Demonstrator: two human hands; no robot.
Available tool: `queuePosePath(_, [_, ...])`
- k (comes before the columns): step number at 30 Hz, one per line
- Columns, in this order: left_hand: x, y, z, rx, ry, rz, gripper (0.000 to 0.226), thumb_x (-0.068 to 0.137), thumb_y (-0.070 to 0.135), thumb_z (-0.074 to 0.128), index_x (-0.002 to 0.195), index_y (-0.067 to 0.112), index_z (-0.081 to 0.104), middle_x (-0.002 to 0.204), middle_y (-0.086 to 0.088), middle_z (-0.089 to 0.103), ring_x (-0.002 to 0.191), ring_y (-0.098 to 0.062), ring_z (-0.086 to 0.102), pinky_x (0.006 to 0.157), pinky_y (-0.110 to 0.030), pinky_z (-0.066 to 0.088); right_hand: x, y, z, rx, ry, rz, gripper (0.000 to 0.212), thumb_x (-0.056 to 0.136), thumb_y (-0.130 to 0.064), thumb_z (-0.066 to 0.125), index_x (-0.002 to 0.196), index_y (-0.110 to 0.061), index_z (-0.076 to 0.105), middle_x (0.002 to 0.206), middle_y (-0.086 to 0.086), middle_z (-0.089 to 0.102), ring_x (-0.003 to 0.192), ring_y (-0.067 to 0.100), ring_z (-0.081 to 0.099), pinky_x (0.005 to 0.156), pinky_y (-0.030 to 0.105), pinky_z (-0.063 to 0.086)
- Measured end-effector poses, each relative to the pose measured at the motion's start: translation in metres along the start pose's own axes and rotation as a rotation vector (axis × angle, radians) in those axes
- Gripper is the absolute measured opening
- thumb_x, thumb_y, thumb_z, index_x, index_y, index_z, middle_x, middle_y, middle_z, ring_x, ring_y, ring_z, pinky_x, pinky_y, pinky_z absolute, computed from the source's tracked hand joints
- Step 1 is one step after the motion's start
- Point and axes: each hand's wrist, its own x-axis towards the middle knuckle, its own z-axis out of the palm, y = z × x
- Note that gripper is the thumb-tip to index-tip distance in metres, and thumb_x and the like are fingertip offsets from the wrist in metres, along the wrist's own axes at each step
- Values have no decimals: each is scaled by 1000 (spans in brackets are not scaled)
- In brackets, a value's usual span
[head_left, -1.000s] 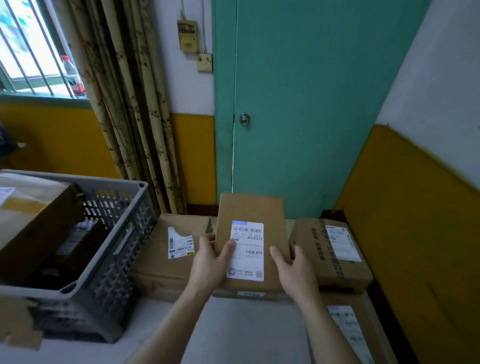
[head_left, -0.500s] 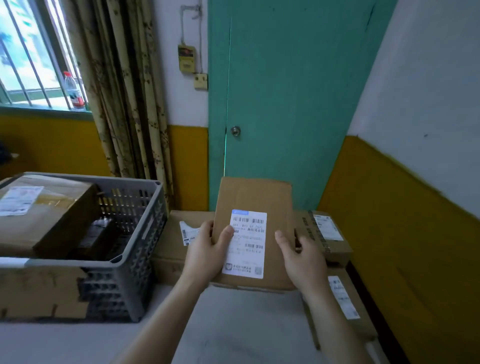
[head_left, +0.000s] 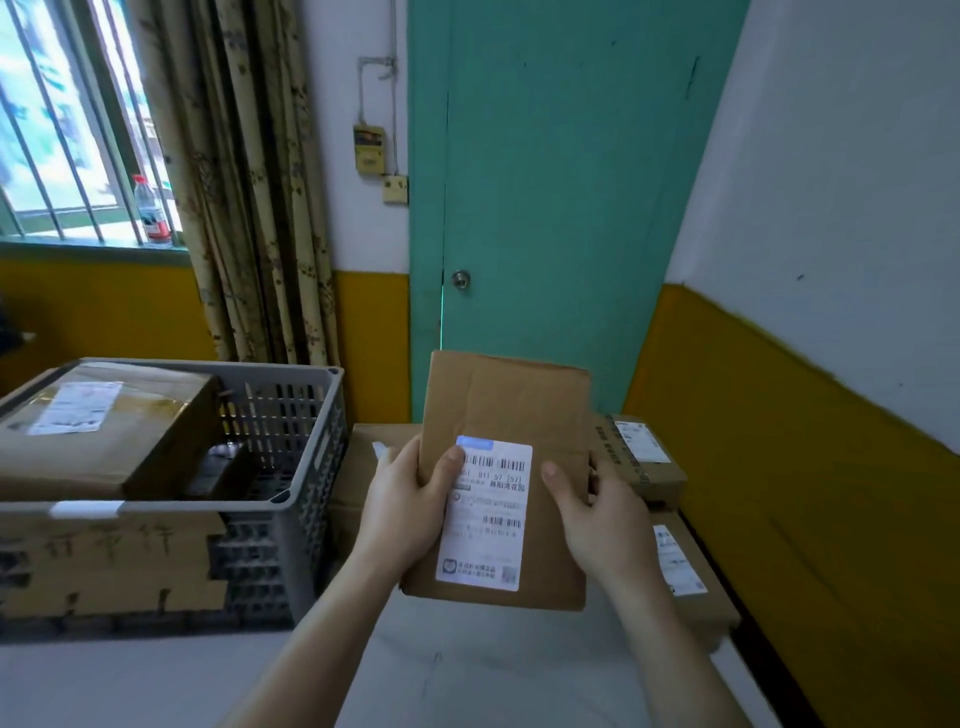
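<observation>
Before a teal door (head_left: 545, 208), above a pale tabletop (head_left: 156, 675), the flat brown cardboard parcel (head_left: 514, 405) with a white shipping label (head_left: 488, 525) is held up, the left grip (head_left: 410, 499) clasping its left edge and the right grip (head_left: 597, 514) its right edge, beside a grey plastic crate (head_left: 291, 431).

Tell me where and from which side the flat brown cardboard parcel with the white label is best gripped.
By its two long side edges, one hand from each side, thumbs on the labelled face, fingers behind. The flat brown cardboard parcel is thin and held up, so both edges are free; the left hand and right hand hold it so.
</observation>
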Motion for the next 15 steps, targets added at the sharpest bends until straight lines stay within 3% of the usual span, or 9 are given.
queuePosePath(4, [-1, -2, -2, -15, 8, 18, 13, 99, 52, 56, 92, 46, 65, 104, 16, 59, 98, 0, 58, 73, -17, 41, -9, -2, -1, -32, 32, -79, 34, 97, -54, 60, 118, -27, 66, 110, -9, 74, 104, 20, 68, 88, 45, 57])
queuePosePath(8, [-6, -1, -7, -64, 2, -16, 29, 94, 63, 57, 108, 39, 65, 107, 12, 67, 99, -7, 66, 83, -33, 55, -7, -5, -9, 43, -9, -68, 15, 92, -62, 62, 97, -48, 60, 90, -28, 67, 93, 6, 69, 75, 35, 58])
queuePosePath(11, [-8, 7, -17, -90, -1, -59, 47, 84, 77, 53, 107, 37, 57, 97, 10, 74, 81, 1, 71, 66, -23, 55, -7, -14, -12, 82, -16, -51, 45, 73, -89, 52, 90, -48, 60, 82, -30, 68, 81, -2, 68, 67, 29, 58])
queuePosePath(13, [-11, 11, -22, -62, 1, -26, 51, 81, 76, 50, 103, 30, 55, 90, 7, 74, 76, 3, 70, 55, -16, 53, -9, -16, -10, 54, 18, -83, 58, 68, -95, 47, 88, -42, 61, 79, -26, 70, 75, -3, 68, 65, 32, 58])
queuePosePath(15, [-14, 12, -25, -54, 12, 15, 53, 82, 72, 50, 100, 23, 56, 85, 5, 75, 74, -1, 70, 54, -16, 54, -12, -16, -7, 47, 39, -124, 59, 70, -93, 46, 90, -40, 62, 83, -23, 70, 76, -1, 68, 68, 37, 60])
